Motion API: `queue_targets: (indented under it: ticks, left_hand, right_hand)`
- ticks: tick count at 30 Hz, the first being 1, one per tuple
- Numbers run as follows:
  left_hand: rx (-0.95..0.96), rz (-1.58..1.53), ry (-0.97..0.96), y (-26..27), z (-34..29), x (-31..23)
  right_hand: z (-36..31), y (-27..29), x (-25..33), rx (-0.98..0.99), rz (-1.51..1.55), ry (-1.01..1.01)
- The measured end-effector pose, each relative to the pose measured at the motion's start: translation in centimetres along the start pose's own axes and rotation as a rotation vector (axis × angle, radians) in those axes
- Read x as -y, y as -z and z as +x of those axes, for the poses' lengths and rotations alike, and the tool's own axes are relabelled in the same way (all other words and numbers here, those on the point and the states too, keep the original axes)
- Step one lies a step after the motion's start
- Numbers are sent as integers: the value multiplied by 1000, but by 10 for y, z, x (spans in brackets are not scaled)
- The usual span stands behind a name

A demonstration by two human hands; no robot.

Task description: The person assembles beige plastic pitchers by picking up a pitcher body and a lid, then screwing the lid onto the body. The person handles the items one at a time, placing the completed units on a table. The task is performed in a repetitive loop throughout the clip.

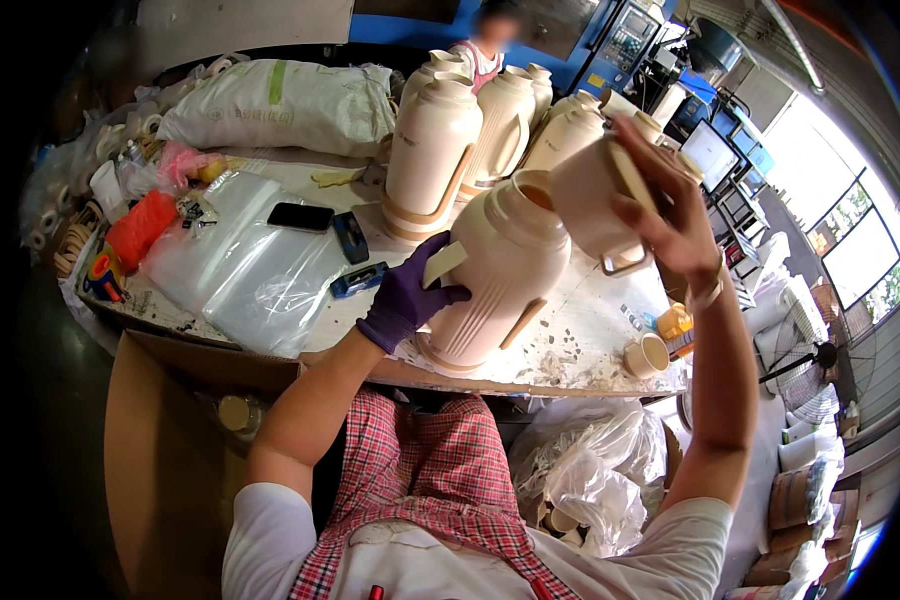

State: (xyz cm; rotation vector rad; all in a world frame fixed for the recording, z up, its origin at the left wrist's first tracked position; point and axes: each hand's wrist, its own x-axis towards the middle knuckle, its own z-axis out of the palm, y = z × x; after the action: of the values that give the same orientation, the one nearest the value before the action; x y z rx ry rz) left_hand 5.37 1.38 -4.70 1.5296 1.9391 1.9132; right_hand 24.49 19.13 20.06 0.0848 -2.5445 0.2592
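A cream thermos jug body point(500, 270) stands tilted near the table's front edge, its round mouth uncovered. My left hand point(410, 290), in a purple glove, is closed on its left side, with a flat cream strip showing above the fingers. Bare and raised, my right hand point(670, 205) holds a beige cup-shaped part point(595, 205) with a loop at its lower end. This part hangs tipped beside the jug's mouth; the hand hides some of it. Several assembled cream jugs point(435, 150) with handles and spouts stand behind.
Clear plastic bags point(250, 270), a black phone point(301, 217), blue tools point(358, 280) and a tape measure point(105, 275) lie left. A small beige cup point(647, 355) stands at the front right. A cardboard box point(160, 450) is below left. Another person point(485, 50) is beyond the table.
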Motion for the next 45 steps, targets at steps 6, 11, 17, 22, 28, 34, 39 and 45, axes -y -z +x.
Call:
queue_targets:
  ticks: [6, 11, 17, 22, 28, 34, 39, 45]
  left_hand:
    - [84, -95, 78, 16, 3, -1]
    - [58, -73, 39, 14, 2, 2]
    - [69, -52, 89, 14, 4, 3]
    - [79, -105, 89, 15, 5, 4]
    - [76, -94, 129, 12, 2, 2]
    - [-78, -30, 53, -66, -49, -54]
    - [15, -443, 0, -97, -69, -76]
    - [356, -937, 513, 96, -68, -69]
  right_hand:
    - [54, -48, 6, 212, 0, -69]
    - [55, -62, 5, 270, 18, -46]
    - [53, -61, 8, 233, -35, 2]
    - [51, -61, -4, 245, 69, -99]
    - [47, -69, -3, 191, -14, 7]
    - [51, -81, 14, 129, -169, -420]
    - [70, -87, 49, 403, -441, -519]
    - [29, -10, 20, 480, 275, -121]
